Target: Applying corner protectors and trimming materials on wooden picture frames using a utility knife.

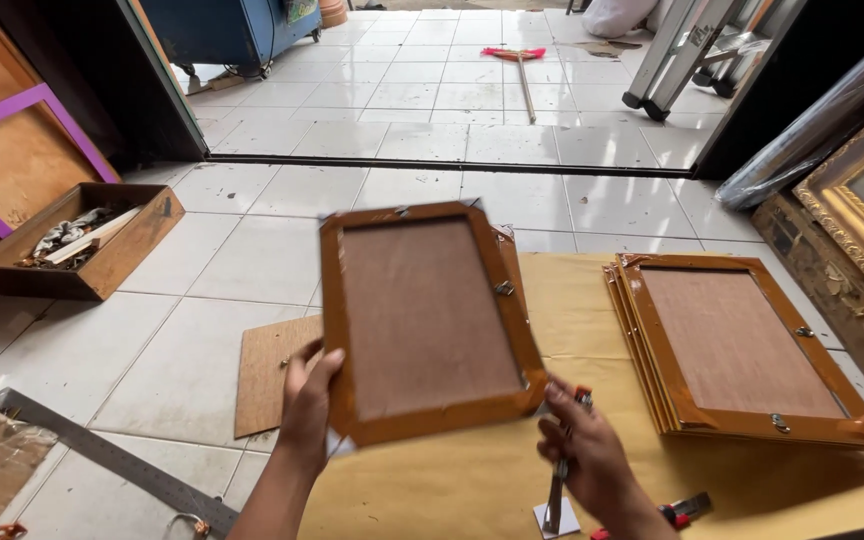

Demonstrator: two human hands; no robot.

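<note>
The left hand (310, 400) has the picture frame (430, 318) by its lower left corner, grip closed on the edge, with the brown backing board facing the camera. The frame is up off the floor and tilted, held over the yellow sheet (512, 480) spread on the tiles. The right hand (592, 455) is at the frame's lower right corner, and its grip is wrapped around a slim tool with a red top (564, 470); the tool's lower end points down to the sheet. Whether those fingers also press the frame cannot be told. Off to the right lies a stack of matching frames (742, 350), backs up, on the same sheet. A brown board (270, 385) lies flat behind the left hand, a metal ruler (102, 455) lies further left, and a wooden box (77, 240) sits well apart.
</note>
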